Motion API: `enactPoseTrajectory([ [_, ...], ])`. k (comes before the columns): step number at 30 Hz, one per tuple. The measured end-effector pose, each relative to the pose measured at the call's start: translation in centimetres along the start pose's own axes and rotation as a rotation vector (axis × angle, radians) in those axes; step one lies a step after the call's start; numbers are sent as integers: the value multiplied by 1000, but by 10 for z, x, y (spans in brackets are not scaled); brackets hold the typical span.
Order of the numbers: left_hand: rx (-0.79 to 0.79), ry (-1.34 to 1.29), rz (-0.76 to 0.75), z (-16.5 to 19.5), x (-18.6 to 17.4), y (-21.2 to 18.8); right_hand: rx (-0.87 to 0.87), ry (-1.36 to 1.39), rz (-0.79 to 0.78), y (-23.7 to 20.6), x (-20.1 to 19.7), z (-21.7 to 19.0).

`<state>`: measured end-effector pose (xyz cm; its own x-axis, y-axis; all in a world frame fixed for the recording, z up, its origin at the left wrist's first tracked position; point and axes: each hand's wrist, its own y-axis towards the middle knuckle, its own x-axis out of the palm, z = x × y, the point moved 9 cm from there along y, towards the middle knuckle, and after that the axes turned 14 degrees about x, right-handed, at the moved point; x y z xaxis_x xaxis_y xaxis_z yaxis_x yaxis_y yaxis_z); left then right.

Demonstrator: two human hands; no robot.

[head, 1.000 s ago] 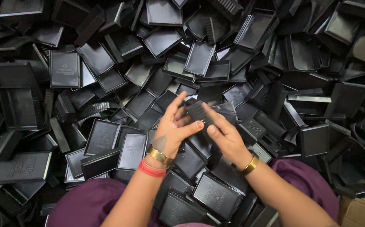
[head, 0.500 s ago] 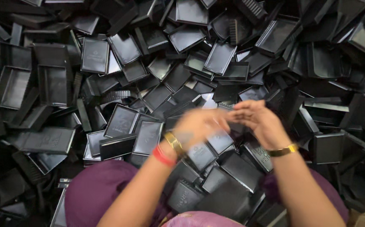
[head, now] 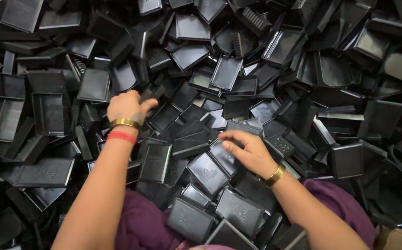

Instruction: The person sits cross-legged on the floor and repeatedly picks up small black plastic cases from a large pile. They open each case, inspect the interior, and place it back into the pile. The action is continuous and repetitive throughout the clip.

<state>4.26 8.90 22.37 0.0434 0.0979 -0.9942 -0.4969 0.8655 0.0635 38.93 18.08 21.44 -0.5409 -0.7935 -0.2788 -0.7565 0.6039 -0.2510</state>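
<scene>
Left hand: the left hand [head: 126, 107] is out over the left part of the heap, fingers curled tight around a small black plastic piece [head: 148, 94] whose end juts past the thumb; a gold bangle [head: 125, 123] and a red band [head: 121, 136] sit on that wrist.

Right hand: the right hand [head: 248, 150] lies low and flat on the heap near the person's lap, fingers spread and loosely bent, fingertips touching a shallow black tray [head: 224, 157]; it grips nothing that I can see.

Where the pieces are: one is in the left fist, the other under the right fingertips, well apart from each other.

Around them: a deep heap of black plastic trays and lids [head: 265, 69] fills the whole view, tipped every way, some nested, some on edge. Purple cloth [head: 140, 222] shows at the bottom between the arms.

Step in hand, as I judge it: sorting through the heap, one piece carried off to the left while the other hand feels for another.

Next move calls for: I'd say a pinch on the tray's rim to lift it free of its overlapping neighbours.
</scene>
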Motion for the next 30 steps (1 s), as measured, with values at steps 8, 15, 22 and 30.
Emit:
enactPoseTrajectory([
  [8, -176, -603, 195, 32, -38, -47, -534, -352, 389, -37, -12, -67],
  [15, 38, -1473, -192, 176, 8, -42, -156, 332, 150, -19, -12, -22],
  [22, 204, 320, 281, 111, 6, 54, 230, 1017, 34, 8, -30, 35],
  [30, 35, -589, 36, 113, -14, -14, 209, 1027, -57, 3, -18, 20],
])
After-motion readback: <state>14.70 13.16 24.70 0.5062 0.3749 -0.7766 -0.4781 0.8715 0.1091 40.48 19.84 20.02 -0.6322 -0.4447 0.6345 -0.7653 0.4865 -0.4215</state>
